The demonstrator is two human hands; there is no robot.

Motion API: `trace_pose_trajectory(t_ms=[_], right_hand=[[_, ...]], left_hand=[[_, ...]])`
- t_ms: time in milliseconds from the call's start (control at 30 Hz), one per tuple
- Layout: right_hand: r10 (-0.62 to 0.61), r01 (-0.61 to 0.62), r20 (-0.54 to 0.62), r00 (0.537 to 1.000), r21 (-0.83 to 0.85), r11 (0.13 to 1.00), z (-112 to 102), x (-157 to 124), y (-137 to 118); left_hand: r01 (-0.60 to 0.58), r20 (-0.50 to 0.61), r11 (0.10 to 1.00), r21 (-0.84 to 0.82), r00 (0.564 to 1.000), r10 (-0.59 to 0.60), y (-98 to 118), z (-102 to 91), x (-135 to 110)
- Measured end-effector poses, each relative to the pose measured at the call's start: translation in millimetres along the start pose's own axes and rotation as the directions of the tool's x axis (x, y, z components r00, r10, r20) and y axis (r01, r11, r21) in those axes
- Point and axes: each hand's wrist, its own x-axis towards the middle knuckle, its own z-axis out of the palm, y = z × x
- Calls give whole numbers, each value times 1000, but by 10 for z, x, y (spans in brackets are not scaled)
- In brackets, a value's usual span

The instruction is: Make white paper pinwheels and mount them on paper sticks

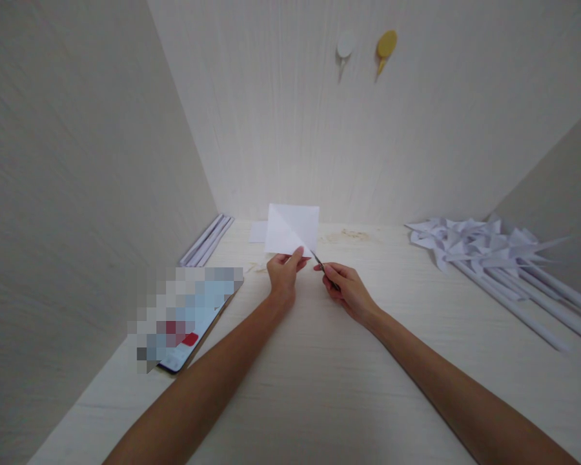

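A white sheet of paper (293, 227) with a diagonal crease is held up above the table. My left hand (284, 276) pinches its lower edge, thumb on top. My right hand (347, 289) is closed around a pair of scissors (328, 274); the fingers cover most of the handles. The dark blades point up and left and meet the paper's lower right corner, where the crease ends. Whether the blades are apart there is too small to tell.
Several white paper pinwheels (469, 242) on rolled paper sticks (513, 307) lie at the right. Rolled paper tubes (207, 242) and a phone (198, 329), partly blurred, lie at the left. Behind the sheet is another piece of paper (258, 232). Two hooks (386, 44) are on the back wall.
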Motion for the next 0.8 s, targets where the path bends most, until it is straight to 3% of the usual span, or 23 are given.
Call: trace_pose_trajectory(t_ms=[800], right_hand=[[-38,38,-29,999,-22,999,1,14,30]], left_hand=[[34,19,999,38,999,-35,-2,7,-34]])
